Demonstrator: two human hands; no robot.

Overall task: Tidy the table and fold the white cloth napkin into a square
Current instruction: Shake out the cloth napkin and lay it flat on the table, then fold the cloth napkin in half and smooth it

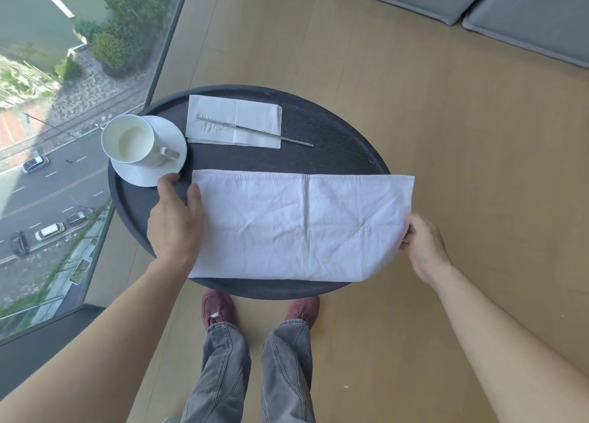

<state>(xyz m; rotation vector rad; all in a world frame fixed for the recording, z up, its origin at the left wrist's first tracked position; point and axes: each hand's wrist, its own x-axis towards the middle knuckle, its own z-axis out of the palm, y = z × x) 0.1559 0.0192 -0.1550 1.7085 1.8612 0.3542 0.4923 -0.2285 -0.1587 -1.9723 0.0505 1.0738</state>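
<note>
The white cloth napkin (296,225) lies folded into a long rectangle across the near half of the round black table (334,136), its right end hanging past the rim. My left hand (175,222) rests flat at the napkin's left end, fingers spread, pressing the cloth edge. My right hand (424,244) pinches the napkin's right end, just off the table. A white cup (134,140) stands on a white saucer (143,174) at the table's left. A paper napkin (236,121) lies at the back with a thin metal utensil (255,131) across it.
A glass wall (63,104) drops to the street on the left. Wooden floor (446,136) surrounds the table. Grey cushions (510,11) lie at the far right. My feet in maroon shoes (220,306) stand under the table's near edge.
</note>
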